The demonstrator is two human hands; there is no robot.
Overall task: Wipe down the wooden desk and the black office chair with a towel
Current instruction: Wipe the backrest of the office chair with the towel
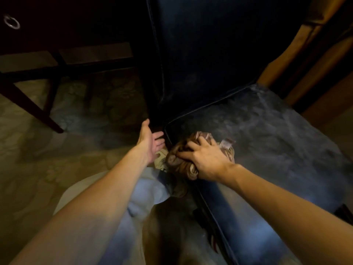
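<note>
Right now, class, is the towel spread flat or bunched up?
Bunched up: the towel is a crumpled wad gripped under the right hand on the chair seat.

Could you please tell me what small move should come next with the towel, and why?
Probably sweep the towel rightward across the chair seat: the right hand grips it bunched at the seat's left edge, and most of the surface lies beyond.

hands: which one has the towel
The right hand: it grips the bunched towel on the chair seat. The left hand is open beside the seat's edge, fingers straight, holding nothing.
</note>
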